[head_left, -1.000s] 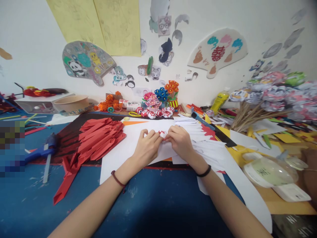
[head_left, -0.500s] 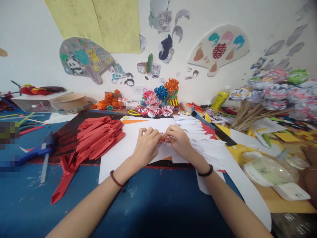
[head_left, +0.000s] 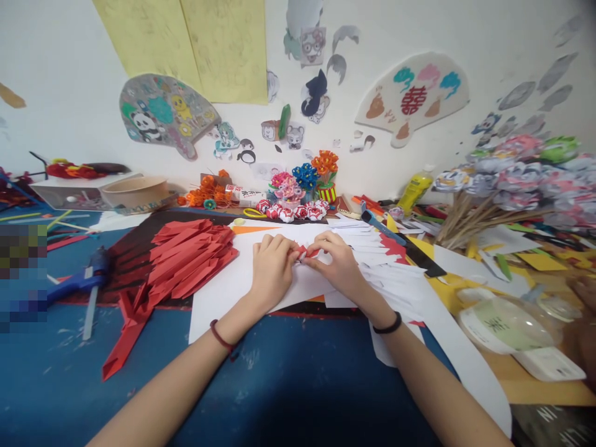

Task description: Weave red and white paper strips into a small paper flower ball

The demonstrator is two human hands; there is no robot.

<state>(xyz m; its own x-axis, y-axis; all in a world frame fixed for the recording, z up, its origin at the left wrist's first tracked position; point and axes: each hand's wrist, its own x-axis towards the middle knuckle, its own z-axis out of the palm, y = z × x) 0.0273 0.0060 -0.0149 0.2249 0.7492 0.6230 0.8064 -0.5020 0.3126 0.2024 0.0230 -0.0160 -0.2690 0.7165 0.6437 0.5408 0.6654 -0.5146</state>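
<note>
Between my fingertips is a small piece of folded red and white paper (head_left: 303,252), partly hidden by them. My left hand (head_left: 274,266) pinches its left side. On its right side, the thumb and index finger of my right hand (head_left: 336,261) close on the paper. Both hands are over white paper sheets (head_left: 223,298). Left of them lies a heap of folded red paper strips (head_left: 190,257). White paper strips (head_left: 391,282) with red ones beneath fan out beside my right hand. Several red-and-white paper roses (head_left: 291,212) sit just beyond my hands.
A blue glue gun (head_left: 88,276) lies at the left, near the red strips. Paper flowers on sticks (head_left: 470,208), a yellow bottle (head_left: 415,189) and a clear plastic bottle (head_left: 507,323) are at the right. A round tan container (head_left: 135,194) stands at the back left.
The red and white paper shows more between my fingertips. My right thumb and index finger have spread a little, and my left hand has turned slightly. The view has shifted a little.
</note>
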